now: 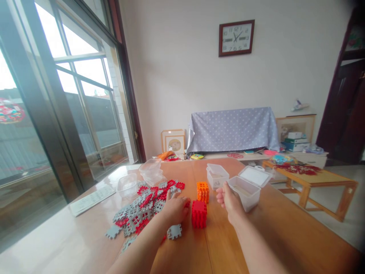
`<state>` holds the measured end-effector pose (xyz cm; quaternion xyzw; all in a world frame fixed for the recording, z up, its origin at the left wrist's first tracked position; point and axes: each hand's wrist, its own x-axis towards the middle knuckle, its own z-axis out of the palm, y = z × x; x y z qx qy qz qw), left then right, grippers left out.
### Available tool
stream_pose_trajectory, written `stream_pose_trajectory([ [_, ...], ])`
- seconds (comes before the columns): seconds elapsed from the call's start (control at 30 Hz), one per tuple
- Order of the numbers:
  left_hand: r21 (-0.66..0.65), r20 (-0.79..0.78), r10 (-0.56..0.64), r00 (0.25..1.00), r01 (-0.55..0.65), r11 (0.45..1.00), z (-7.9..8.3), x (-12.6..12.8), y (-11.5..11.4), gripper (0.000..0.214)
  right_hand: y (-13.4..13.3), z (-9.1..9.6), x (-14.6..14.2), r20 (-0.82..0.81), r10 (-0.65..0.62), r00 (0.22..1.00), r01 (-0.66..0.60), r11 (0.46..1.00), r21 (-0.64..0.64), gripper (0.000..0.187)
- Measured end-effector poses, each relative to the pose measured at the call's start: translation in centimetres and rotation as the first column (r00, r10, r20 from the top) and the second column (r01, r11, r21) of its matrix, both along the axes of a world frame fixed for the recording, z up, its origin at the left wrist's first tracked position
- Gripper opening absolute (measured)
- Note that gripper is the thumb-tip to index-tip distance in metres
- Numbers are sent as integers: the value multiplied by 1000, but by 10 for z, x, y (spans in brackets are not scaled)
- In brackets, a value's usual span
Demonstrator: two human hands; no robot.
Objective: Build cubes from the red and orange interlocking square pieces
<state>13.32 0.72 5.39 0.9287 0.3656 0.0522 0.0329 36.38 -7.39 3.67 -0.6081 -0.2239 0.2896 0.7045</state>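
Note:
My left hand [174,210] is palm down at the right edge of a loose pile of grey and red interlocking plastic tiles [134,217]. Its fingers are bent around a red tile [187,204], partly hidden beneath them. Just right of it stands a stack of red tiles [199,214], with a stack of orange tiles [202,191] behind. Raised in front of two clear plastic boxes, my right hand [231,201] has curled fingers and its thumb up; nothing shows in it. A single grey tile [174,231] lies near my left wrist.
One clear box [217,176] bears handwriting; the other box [246,194] has its lid [255,176] folded open. Clear containers [127,185] and a printed sheet [92,199] are at the left of the wooden table [188,255]. A low wooden table [327,182] stands right.

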Motion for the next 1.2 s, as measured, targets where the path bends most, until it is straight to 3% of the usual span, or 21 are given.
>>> stream_pose_trajectory([
  [0.23,3,7,-40,999,40,999,17,-23,-11,21,-6,5,-3,7,53,999,-53,998,-15,61],
  [0.37,-113,193,-66,979,89,990,15,-21,-12,54,-8,7,-4,32,77,997,-76,997,-16,60],
  [0.47,-298,341,-19,940,127,946,7,-13,-14,80,-10,7,-5,64,157,986,-152,985,-76,61],
  [0.53,-413,369,55,928,111,904,1,-7,-18,87,-13,9,-7,82,267,960,-251,954,-165,62],
  [0.63,-537,349,145,926,71,841,-7,0,-25,90,-18,11,-12,97,456,885,-412,863,-292,64],
  [0.7,-604,344,181,921,70,794,-9,3,-30,90,-21,12,-16,102,546,832,-490,808,-327,65],
  [0.8,-646,360,206,910,84,758,-10,4,-34,89,-23,12,-21,102,600,793,-545,775,-319,65],
  [0.93,-655,346,234,909,56,753,-7,5,-35,92,-22,9,-26,78,637,767,-590,747,-306,64],
  [1.07,-623,320,232,918,20,782,-6,9,-35,95,-18,6,-26,56,660,750,-618,727,-298,65],
  [1.2,-527,313,200,928,-5,850,-7,14,-37,103,-16,4,-20,66,601,797,-574,786,-232,65],
])
